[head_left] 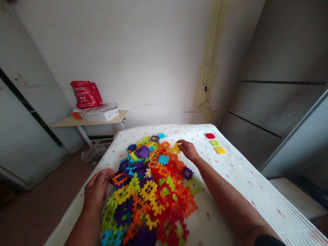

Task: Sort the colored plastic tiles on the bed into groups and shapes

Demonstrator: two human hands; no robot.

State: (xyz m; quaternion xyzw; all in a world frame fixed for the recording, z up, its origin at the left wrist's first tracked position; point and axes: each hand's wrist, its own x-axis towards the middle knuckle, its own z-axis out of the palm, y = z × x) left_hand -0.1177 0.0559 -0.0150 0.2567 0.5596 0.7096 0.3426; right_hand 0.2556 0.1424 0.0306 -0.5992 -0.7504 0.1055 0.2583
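A heap of plastic interlocking building pieces in orange, red, purple, yellow, green and blue covers the middle of the patterned sheet. At the heap's far right edge, my right hand has its thumb and fingers closed on a yellow interlocking piece. My left hand rests along the heap's left side, its fingers stretched out beside an orange windowed piece and holding nothing. Apart from the heap, a red piece, a green piece and a yellow square piece lie in a row at the right.
The white ribbed sheet with small red marks covers the raised surface. Behind its left side stands a small table bearing a red bag and a white box. A grey cabinet borders the right; a wall rises behind.
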